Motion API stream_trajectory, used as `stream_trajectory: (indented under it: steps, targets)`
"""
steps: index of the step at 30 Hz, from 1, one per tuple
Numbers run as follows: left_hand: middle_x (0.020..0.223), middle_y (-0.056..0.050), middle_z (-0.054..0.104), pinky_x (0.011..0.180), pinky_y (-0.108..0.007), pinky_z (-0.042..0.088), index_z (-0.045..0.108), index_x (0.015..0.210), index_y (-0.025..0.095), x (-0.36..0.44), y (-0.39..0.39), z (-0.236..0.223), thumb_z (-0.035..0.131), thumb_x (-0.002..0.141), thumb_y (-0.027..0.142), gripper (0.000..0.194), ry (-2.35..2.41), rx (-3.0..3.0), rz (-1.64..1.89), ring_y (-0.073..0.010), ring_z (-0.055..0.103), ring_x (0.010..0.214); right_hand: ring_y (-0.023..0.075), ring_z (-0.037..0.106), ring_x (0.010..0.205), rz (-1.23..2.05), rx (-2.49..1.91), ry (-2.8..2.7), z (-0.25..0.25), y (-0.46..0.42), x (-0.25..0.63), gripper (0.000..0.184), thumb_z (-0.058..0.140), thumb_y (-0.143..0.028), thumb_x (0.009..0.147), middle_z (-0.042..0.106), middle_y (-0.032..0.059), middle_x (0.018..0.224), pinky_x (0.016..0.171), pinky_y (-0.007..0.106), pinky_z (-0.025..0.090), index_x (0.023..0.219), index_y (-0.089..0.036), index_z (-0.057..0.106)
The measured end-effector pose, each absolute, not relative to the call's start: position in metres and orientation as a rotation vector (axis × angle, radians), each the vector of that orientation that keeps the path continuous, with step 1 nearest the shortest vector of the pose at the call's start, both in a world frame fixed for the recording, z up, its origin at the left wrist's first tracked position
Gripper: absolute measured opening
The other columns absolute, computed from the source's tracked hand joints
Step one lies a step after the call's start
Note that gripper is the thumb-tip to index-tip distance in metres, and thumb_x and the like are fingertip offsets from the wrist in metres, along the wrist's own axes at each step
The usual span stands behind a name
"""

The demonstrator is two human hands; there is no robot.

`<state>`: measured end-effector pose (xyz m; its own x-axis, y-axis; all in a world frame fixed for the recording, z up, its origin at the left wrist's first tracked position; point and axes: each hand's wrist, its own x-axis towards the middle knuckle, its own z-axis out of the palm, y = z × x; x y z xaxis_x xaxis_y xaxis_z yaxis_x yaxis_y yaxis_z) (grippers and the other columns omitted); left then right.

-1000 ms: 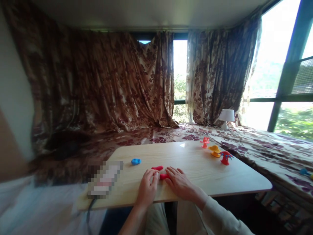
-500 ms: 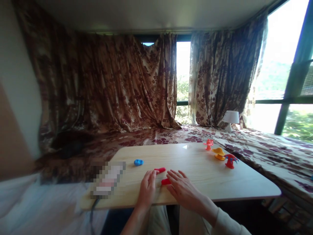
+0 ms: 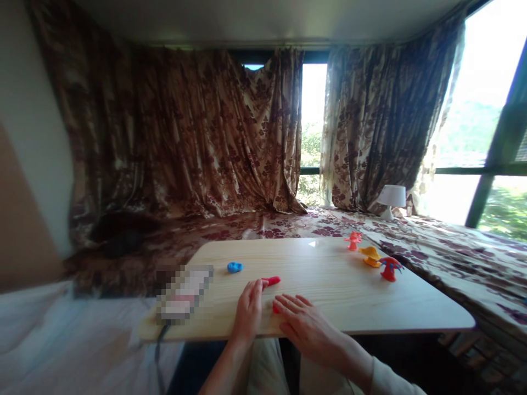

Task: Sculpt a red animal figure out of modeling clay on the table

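Note:
My right hand (image 3: 304, 323) lies flat with its fingers stretched out over a red piece (image 3: 275, 309) of what looks like modelling clay, and only that piece's left end shows. My left hand (image 3: 249, 310) rests on the table edge-on, fingers straight and close together. Its fingertips are at the near end of a second red clay roll (image 3: 272, 281); I cannot tell whether they touch it. Beyond the left hand lies a blue clay lump (image 3: 235, 267).
Three small figures stand along the table's right side: a pinkish-red one (image 3: 353, 241), a yellow one (image 3: 371, 257) and a red one with blue strips (image 3: 389, 269). A blurred-out object (image 3: 185, 296) with a cable lies at the left of the wooden table (image 3: 321, 263).
My right hand has moved slightly left over the nearer red piece, covering more of it. The left hand stays at nearly the same place. The view has shifted a little.

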<state>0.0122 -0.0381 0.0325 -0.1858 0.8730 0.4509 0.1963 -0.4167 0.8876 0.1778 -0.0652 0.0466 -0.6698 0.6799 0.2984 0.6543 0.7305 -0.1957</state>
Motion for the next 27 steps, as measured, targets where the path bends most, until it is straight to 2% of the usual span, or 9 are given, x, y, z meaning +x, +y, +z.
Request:
stream_trajectory:
  steps: [3, 9, 17, 20, 23, 27]
  targets:
    - [0.088, -0.006, 0.069, 0.085, -0.033, 0.044, 0.065, 0.082, 0.017, 0.013, -0.038, 0.032, 0.042, 0.083, 0.041, 0.032, 1.261, 1.537, 1.648, -0.0193, 0.061, 0.086, 0.0236, 0.032, 0.129, 0.126, -1.102, -2.613, 0.042, -0.067, 0.179, 0.047, 0.038, -0.031, 0.089, 0.037, 0.0104, 0.141, 0.106, 0.044, 0.023, 0.134, -0.019, 0.036]
    - [0.083, -0.006, 0.069, 0.084, -0.033, 0.045, 0.065, 0.082, 0.017, 0.011, -0.035, 0.029, 0.044, 0.081, 0.047, 0.037, 1.246, 1.505, 1.652, -0.02, 0.062, 0.086, 0.0235, 0.029, 0.13, 0.084, -1.214, -2.516, 0.047, -0.049, 0.165, 0.046, 0.033, -0.031, 0.091, 0.036, 0.0103, 0.141, 0.104, 0.044, 0.028, 0.134, -0.017, 0.037]
    - [0.084, -0.006, 0.07, 0.084, -0.033, 0.045, 0.066, 0.082, 0.016, 0.011, -0.036, 0.029, 0.044, 0.082, 0.047, 0.038, 1.268, 1.474, 1.639, -0.0197, 0.062, 0.085, 0.0243, 0.026, 0.132, 0.168, -1.129, -2.603, 0.045, -0.075, 0.177, 0.05, 0.036, -0.038, 0.09, 0.032, 0.0093, 0.143, 0.107, 0.048, 0.02, 0.136, -0.02, 0.033]
    - [0.084, -0.006, 0.07, 0.084, -0.032, 0.046, 0.066, 0.082, 0.016, 0.01, -0.035, 0.029, 0.044, 0.082, 0.047, 0.038, 1.263, 1.47, 1.625, -0.0199, 0.062, 0.086, 0.0241, 0.029, 0.131, 0.143, -1.222, -2.545, 0.05, -0.056, 0.166, 0.047, 0.034, -0.036, 0.09, 0.036, 0.0104, 0.141, 0.105, 0.048, 0.024, 0.133, -0.017, 0.038]
    - [0.083, -0.007, 0.07, 0.081, -0.033, 0.047, 0.067, 0.082, 0.016, 0.008, -0.034, 0.028, 0.045, 0.081, 0.049, 0.04, 1.267, 1.46, 1.635, -0.0208, 0.063, 0.084, 0.0234, 0.029, 0.13, 0.133, -1.282, -2.507, 0.048, -0.045, 0.16, 0.048, 0.034, -0.035, 0.09, 0.036, 0.0101, 0.141, 0.103, 0.046, 0.028, 0.134, -0.017, 0.036]
    - [0.083, -0.006, 0.071, 0.085, -0.032, 0.045, 0.067, 0.081, 0.016, 0.01, -0.037, 0.03, 0.041, 0.084, 0.045, 0.039, 1.203, 1.506, 1.592, -0.0199, 0.062, 0.086, 0.0239, 0.026, 0.132, 0.141, -1.144, -2.557, 0.034, -0.067, 0.171, 0.052, 0.038, -0.038, 0.09, 0.031, 0.0097, 0.143, 0.107, 0.046, 0.021, 0.137, -0.019, 0.031]
